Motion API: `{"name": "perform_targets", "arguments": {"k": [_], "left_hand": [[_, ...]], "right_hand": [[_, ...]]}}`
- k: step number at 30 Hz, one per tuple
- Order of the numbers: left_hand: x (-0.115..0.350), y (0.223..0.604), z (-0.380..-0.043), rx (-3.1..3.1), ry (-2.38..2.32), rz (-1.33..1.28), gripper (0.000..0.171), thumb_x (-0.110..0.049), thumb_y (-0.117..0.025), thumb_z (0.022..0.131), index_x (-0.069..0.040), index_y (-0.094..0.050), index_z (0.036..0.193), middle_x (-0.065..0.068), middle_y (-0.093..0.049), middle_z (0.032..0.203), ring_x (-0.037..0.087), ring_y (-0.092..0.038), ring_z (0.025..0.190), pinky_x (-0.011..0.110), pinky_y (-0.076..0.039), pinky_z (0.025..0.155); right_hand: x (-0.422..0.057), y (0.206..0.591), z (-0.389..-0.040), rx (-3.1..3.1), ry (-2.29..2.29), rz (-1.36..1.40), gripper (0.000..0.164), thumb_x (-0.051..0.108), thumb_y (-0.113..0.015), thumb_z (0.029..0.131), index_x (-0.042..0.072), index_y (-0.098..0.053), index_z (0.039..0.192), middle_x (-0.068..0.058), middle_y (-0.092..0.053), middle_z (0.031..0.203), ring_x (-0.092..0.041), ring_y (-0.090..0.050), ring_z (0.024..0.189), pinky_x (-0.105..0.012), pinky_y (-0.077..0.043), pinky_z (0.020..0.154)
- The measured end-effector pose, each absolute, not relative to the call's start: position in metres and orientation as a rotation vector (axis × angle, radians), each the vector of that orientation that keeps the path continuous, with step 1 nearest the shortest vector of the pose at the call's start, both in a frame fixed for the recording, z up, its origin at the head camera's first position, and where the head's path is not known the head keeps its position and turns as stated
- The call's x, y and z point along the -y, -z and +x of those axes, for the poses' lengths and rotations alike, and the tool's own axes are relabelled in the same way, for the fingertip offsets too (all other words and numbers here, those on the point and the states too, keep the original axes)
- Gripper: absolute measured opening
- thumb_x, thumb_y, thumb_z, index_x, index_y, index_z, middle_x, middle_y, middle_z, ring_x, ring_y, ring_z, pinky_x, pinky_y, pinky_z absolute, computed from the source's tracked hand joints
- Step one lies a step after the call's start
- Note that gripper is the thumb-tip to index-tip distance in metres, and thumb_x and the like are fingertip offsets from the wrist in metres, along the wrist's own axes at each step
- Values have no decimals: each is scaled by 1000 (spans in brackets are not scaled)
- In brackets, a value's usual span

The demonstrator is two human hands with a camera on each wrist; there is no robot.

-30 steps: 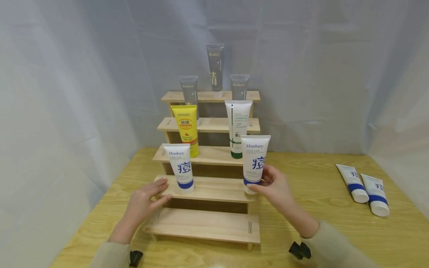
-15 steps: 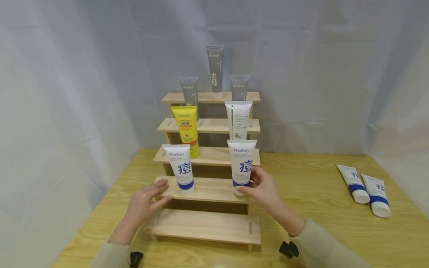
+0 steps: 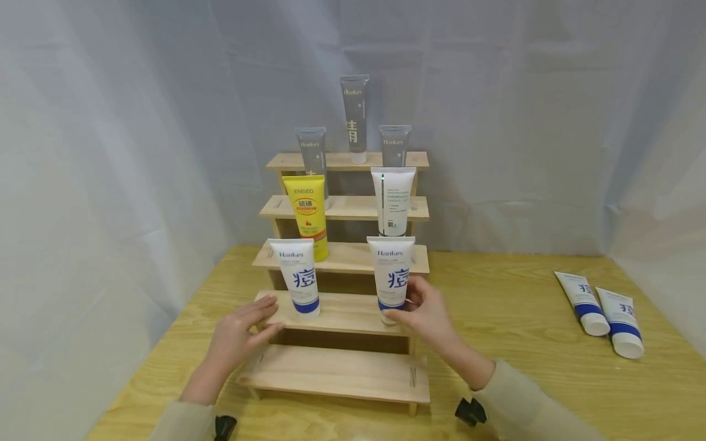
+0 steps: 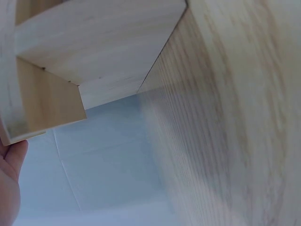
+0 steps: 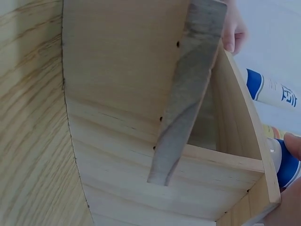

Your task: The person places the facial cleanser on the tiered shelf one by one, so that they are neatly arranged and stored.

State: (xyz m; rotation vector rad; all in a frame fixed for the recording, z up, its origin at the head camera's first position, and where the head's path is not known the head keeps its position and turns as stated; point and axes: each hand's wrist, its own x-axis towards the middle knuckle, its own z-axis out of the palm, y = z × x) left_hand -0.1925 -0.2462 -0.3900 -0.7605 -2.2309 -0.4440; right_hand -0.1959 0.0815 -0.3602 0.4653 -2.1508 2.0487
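Note:
A stepped wooden display stand (image 3: 336, 370) stands on the table. On its second step from the bottom, my right hand (image 3: 430, 309) pinches a white squeeze tube (image 3: 390, 269) with blue lettering near its cap, thumb in front and fingers on the right side. The tube stands cap down, upright at the right part of the step. A matching white tube (image 3: 296, 275) stands at the left of the same step. My left hand (image 3: 237, 334) holds the left end of this step, fingers over the top and thumb at the front edge. In the right wrist view the held tube (image 5: 287, 165) shows partly behind the step.
Behind stand a yellow tube (image 3: 309, 214) and a white-and-green tube (image 3: 393, 202) on the third step. Grey tubes (image 3: 355, 113) occupy the higher steps. Two more white-and-blue tubes (image 3: 581, 303) lie on the table (image 3: 496, 294) at right. A pale curtain (image 3: 496, 122) encloses the back and sides.
My right hand has shifted the white tube leftward along the second step, now in front of the white-and-green tube. The left hand has stayed in place.

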Motion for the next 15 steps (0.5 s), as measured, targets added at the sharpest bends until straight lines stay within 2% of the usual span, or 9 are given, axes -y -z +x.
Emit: {"name": "perform_targets", "arguments": {"k": [15], "left_hand": [[245,389,-191,2234,462,-757,46,-42,-63,78,2,-67,93,16,-62,102,30,-62,88,43,-50,74]], "right_hand": [[-79,361,-196,2161,-2078,433,54,-14,-70,64,-6,-46,112,-23,-53,114,-34,-52,104,-36,-48,84]]}}
